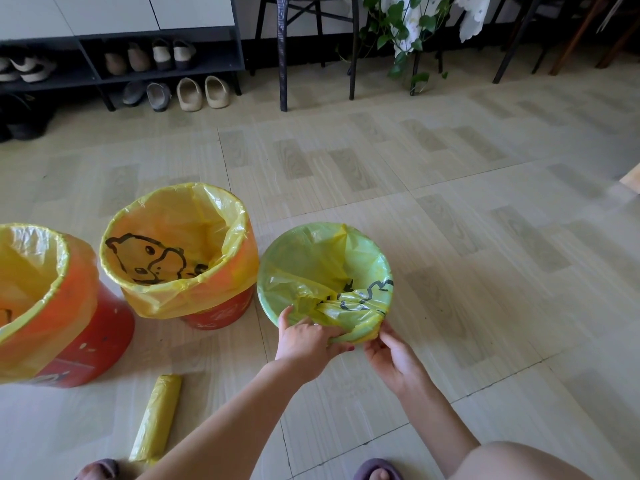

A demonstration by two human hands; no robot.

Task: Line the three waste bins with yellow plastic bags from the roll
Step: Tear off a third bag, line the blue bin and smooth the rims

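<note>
Three bins stand on the floor. The far-left red bin (pixel 86 351) and the middle red bin (pixel 221 313) each wear a yellow bag folded over the rim. The small green bin (pixel 273 268) on the right holds a yellow bag (pixel 332 271) with black print, bunched at its near rim. My left hand (pixel 306 339) pinches the bag's edge at the near rim. My right hand (pixel 393 355) grips the bag beside it, at the rim's right. The roll of yellow bags (pixel 156 419) lies on the floor near my left foot.
A shoe rack (pixel 221 64) with several pairs of shoes stands at the back left. Black chair legs (pixel 283 64) and a trailing green plant (pixel 405 36) are at the back. My slippered feet (pixel 377 471) are at the bottom edge.
</note>
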